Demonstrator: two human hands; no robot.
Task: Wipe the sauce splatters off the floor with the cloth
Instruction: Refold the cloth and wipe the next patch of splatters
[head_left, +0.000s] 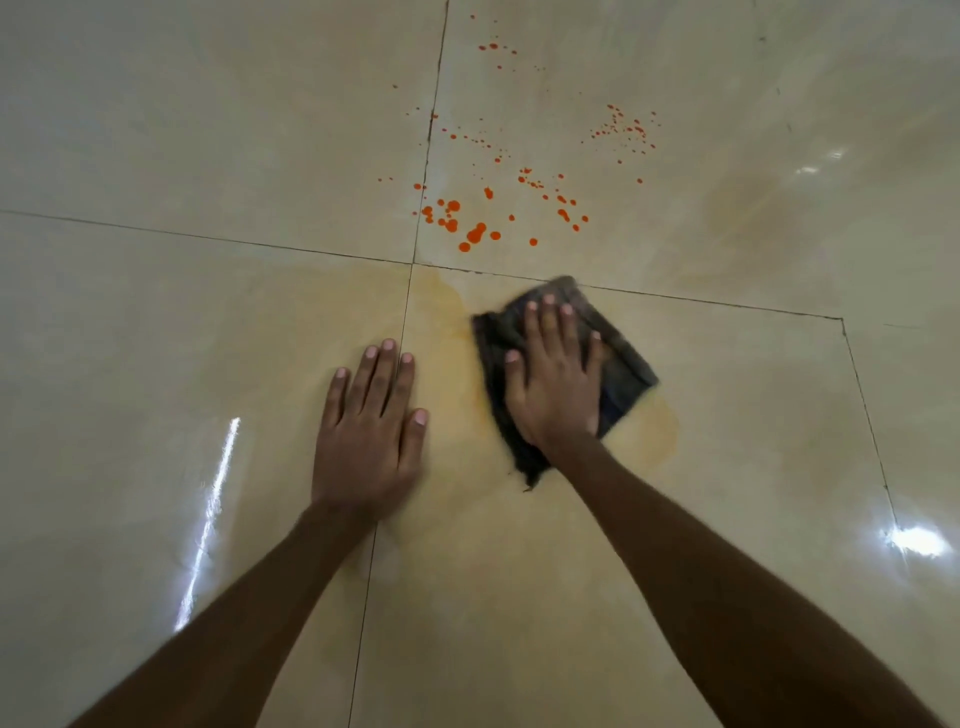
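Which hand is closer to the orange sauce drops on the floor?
Right. The right hand presses the cloth just below the sauce drops; the left hand lies flat farther back, lower left.

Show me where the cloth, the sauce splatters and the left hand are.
cloth (623, 366): head view, on its uncovered right side.
sauce splatters (476, 232): head view, on the largest orange drop.
left hand (366, 441): head view, on the back of the hand.

I see a glossy beige tiled floor (156, 130), its grout lines (208, 237) crossing near the middle. Orange-red sauce splatters (475, 234) dot the far tile just past the crossing, and a pale orange smear (452, 332) spreads over the near tiles. A dark cloth (623, 374) lies on the smear under the right hand (558, 384); the left hand (369, 436) rests flat beside it.
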